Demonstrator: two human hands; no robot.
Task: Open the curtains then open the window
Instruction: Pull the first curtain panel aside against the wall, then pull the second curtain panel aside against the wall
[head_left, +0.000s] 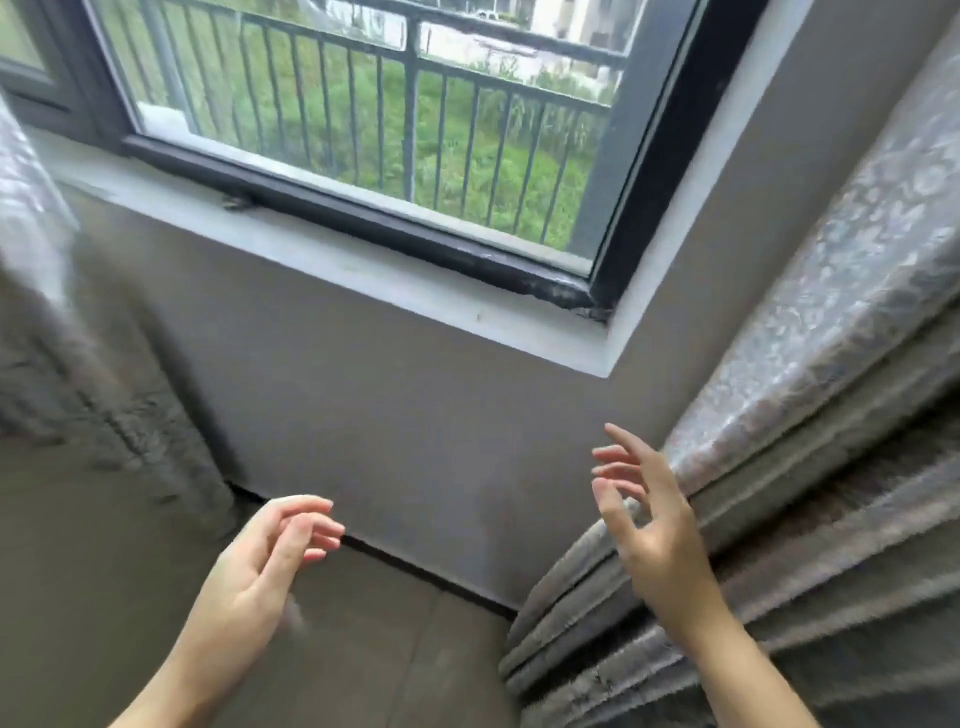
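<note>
A dark-framed window (363, 208) fills the upper middle, its sash down against the white sill (332, 260). Grey patterned curtains hang pulled to both sides: the right curtain (810, 467) bunched in folds, the left curtain (62, 338) blurred at the edge. My left hand (265, 561) is low in the middle, palm up, fingers loosely curled, holding nothing. My right hand (654, 525) is raised with fingers spread, just beside the right curtain's inner edge; no fabric sits in its grip.
Outside the glass stands a black metal railing (415, 104) with grass behind it. Below the sill is a grey wall (395, 415) meeting a tiled floor (374, 649) at a dark seam. A second window pane shows at the far upper left.
</note>
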